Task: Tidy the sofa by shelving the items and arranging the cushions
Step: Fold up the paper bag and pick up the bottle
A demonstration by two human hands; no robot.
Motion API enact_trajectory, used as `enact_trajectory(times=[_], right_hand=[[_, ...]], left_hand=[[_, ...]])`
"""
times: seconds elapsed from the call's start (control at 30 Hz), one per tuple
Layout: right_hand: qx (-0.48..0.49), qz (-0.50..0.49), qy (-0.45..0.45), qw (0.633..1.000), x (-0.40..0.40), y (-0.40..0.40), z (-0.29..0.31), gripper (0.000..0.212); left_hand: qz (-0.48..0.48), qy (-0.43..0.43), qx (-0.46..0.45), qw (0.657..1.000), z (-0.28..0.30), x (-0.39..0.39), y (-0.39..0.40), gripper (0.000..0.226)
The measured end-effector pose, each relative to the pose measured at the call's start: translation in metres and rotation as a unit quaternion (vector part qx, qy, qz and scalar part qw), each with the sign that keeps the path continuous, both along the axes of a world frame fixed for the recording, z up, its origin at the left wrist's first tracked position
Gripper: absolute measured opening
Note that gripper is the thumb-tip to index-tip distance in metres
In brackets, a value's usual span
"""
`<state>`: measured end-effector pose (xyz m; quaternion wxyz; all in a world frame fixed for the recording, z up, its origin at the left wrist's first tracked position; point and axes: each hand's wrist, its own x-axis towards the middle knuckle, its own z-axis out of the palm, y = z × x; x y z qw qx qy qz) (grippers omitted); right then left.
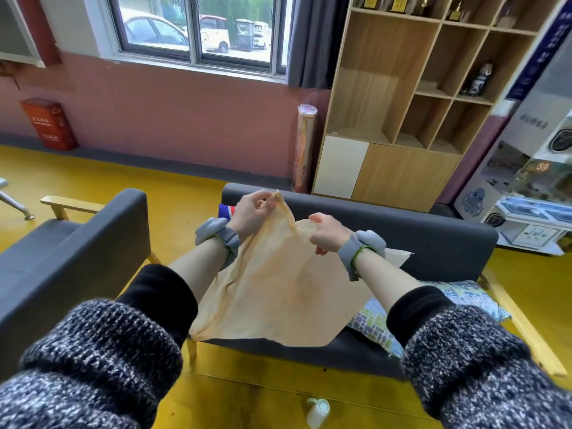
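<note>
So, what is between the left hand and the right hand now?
In the head view, the beige cloth spans between them: the left hand pinches its raised corner, the right hand grips its upper edge.

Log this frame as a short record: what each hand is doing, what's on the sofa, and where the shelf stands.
left hand: pinches the upper corner of the beige cloth
right hand: grips the cloth's top edge
cloth: lifted, hanging over the sofa
on sofa: patterned cushion at the right
shelf: behind the sofa, mostly bare compartments
floor: white bottle lying near the person
</note>
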<state>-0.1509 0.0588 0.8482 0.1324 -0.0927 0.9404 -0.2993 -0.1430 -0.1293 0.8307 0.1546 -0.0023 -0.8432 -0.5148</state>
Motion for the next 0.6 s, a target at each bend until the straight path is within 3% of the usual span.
enact_trajectory(times=[0.07,0.23,0.47,0.6], right_hand=[[0.057,-0.002,0.016,0.998,-0.002,0.003,-0.003,0.056],[0.111,-0.028,0.029,0.993,-0.007,0.007,-0.010,0.025],[0.116,-0.028,0.018,0.993,-0.015,0.004,-0.019,0.024],[0.181,0.014,0.015,0.983,-0.017,0.005,-0.018,0.027]], left_hand=[[0.000,-0.003,0.036,0.999,0.008,-0.002,-0.004,0.021],[0.026,0.026,0.080,0.996,0.031,-0.005,-0.016,0.022],[0.067,0.069,0.041,0.995,0.057,-0.008,-0.040,0.023],[0.037,0.061,0.032,0.997,0.073,-0.004,-0.036,0.023]])
